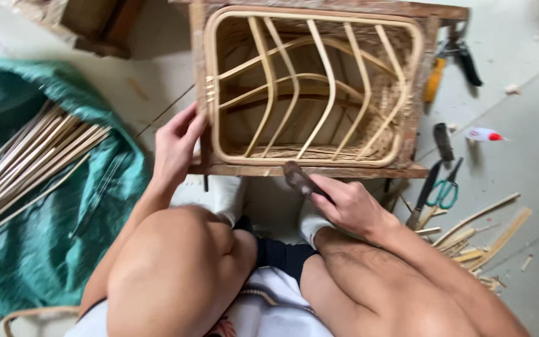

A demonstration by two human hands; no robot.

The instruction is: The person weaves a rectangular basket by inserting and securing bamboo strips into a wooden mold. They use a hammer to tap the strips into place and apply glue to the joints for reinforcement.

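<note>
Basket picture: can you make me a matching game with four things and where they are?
Things:
1. scissors
2. cane strips
3. left hand
4. glue bottle

Places:
A. on the green sheet
B. on the floor, far right, red tip
C. on the basket frame's left edge
D. on the floor, green handles, right of the right hand

Pairs: 1-D, 2-A, 3-C, 4-B

A small craft workshop on a floor; cane strips point(29, 159) lie on a green sheet point(38, 249) (scissors point(445, 190) and scraps point(469, 240) nearby)
</note>
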